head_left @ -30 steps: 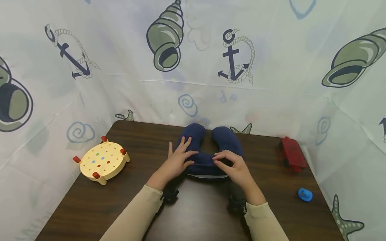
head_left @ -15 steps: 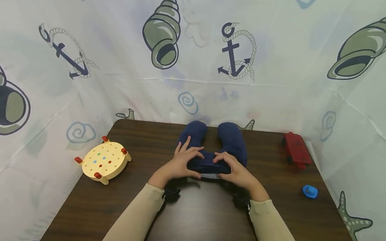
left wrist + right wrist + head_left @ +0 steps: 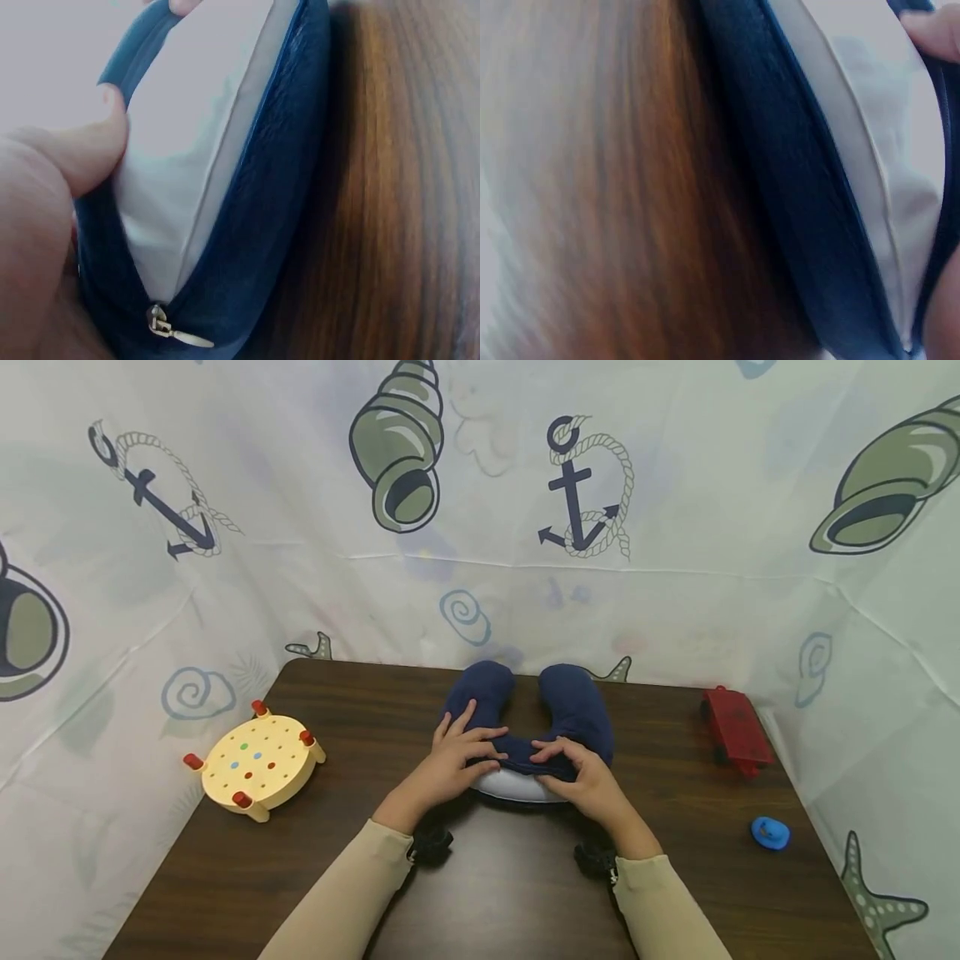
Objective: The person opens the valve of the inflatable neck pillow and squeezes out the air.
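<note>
Cover edge (image 3: 522,760) has lifted; only left wrist view shows seemingly metal zip-pull (image 3: 192,339).

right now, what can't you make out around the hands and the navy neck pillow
Right hand: right wrist view, mostly cut off by the right edge.
Left hand: left wrist view, cut off by the left edge.
White inner cushion: all views, largely hidden by the navy cover.
Zip pull: head view, too small or covered by the left hand.
Table: right wrist view, grain blurred.
</note>
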`<state>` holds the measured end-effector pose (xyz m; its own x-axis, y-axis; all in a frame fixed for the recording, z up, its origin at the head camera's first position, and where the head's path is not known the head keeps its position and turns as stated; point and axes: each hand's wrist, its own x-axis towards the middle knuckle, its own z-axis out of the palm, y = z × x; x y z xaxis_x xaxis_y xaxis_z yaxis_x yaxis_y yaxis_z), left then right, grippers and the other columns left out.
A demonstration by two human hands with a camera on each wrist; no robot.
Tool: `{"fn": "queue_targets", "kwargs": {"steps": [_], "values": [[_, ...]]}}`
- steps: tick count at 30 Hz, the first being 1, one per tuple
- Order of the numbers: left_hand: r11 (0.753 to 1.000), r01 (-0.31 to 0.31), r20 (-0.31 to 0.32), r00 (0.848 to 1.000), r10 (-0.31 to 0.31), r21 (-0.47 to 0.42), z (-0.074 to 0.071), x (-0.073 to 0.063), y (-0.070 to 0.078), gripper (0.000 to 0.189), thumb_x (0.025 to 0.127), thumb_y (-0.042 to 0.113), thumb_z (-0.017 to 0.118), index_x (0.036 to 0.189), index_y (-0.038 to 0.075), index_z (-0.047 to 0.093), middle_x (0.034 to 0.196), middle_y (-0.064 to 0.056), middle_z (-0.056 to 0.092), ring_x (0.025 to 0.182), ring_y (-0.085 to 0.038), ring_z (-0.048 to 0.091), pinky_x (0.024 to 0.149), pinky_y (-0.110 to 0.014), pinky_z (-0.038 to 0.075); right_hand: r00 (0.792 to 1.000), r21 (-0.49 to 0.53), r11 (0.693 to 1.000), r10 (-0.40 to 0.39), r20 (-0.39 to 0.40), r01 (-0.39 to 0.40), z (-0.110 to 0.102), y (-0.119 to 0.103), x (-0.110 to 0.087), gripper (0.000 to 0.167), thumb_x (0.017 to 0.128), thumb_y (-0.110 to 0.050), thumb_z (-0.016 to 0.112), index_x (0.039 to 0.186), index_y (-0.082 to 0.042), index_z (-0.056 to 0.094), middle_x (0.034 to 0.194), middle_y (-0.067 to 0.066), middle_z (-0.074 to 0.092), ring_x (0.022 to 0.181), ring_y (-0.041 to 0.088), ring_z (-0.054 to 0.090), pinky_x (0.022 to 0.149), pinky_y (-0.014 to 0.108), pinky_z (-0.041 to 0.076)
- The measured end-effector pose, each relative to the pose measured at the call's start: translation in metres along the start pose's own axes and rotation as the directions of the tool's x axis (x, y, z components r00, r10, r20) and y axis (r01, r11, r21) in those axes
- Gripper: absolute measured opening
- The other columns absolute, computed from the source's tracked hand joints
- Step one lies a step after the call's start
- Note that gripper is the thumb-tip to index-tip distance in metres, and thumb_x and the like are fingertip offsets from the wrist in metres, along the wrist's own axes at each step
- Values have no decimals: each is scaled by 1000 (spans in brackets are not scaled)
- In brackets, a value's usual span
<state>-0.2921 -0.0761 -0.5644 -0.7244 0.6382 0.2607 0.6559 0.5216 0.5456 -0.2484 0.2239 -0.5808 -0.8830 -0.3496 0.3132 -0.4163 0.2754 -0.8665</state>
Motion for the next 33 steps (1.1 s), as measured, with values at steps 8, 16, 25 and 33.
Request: {"fn": "queue_targets", "kwargs": {"steps": [8, 16, 25, 33], "values": [[999, 24, -39, 999, -26, -48, 1, 4, 1, 22, 110, 32, 63, 108, 25, 84, 155, 5, 66, 171, -40, 13, 128, -79, 1, 980, -162, 967, -197, 12, 196, 3, -3, 4, 26, 88, -4, 91, 101, -20, 75, 122, 2, 78, 138, 34, 67, 119, 21, 44], [999, 15, 13, 1000, -14, -38, 0, 1, -2, 48, 84, 44, 93, 128, 31, 78, 165, 7, 56, 172, -40, 4, 129, -76, -5, 999, 10, 999, -46, -7, 46, 0, 0, 1, 13, 97, -7, 82, 105, -16, 81, 123, 7, 78, 135, 30, 68, 114, 19, 47], [999, 5, -28, 1000, -7, -46, 2, 2, 1, 20, 93, 41, 85, 106, 30, 75, 159, 7, 61, 171, -39, 12, 127, -78, -4, 963, -21, 996, 80, -258, -89, 15, -4, 5, 11, 98, -16, 84, 105, -18, 76, 104, 2, 78, 94, 8, 76, 92, 21, 54], [997, 43, 2, 999, -43, -70, 6, 3, -2, 38, 111, 31, 64, 149, 38, 66, 161, 8, 59, 172, -35, 6, 128, -75, -8, 987, -64, 992, -115, -112, 108, 14, 0, 4, 25, 103, 3, 70, 112, -17, 81, 124, 10, 68, 120, 29, 64, 106, 24, 49]]}}
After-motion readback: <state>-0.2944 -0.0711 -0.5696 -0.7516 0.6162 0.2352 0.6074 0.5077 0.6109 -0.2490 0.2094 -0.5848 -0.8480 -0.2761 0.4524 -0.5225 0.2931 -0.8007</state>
